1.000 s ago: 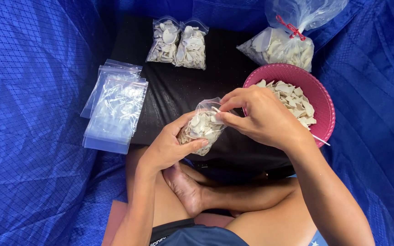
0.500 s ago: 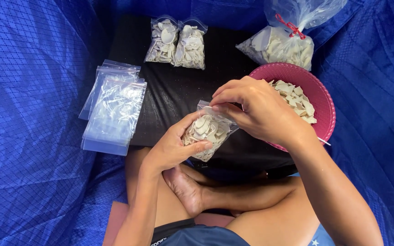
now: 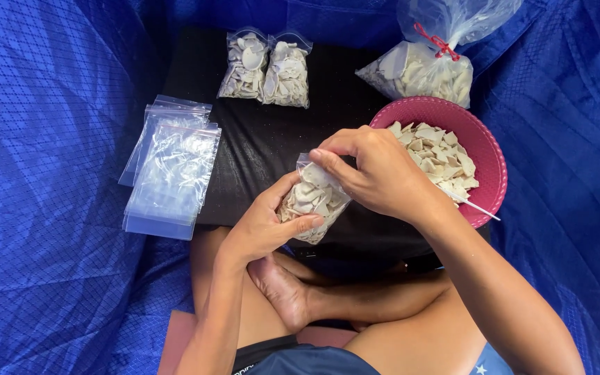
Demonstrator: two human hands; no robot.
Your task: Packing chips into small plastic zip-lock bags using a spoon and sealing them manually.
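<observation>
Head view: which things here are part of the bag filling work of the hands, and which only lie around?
In the work:
left hand holding the small bag of pale chips
right hand pinching the bag's top
pink bowl of chips
stack of empty zip bags

Lying about:
two filled bags
big tied sack
blue tarp

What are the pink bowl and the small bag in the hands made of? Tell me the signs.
Pink bowl: likely plastic, matte, with a finely ribbed rim. Small bag, held by the left hand and right hand: thin clear plastic film, glossy and crinkled, pale chips showing through.
</observation>
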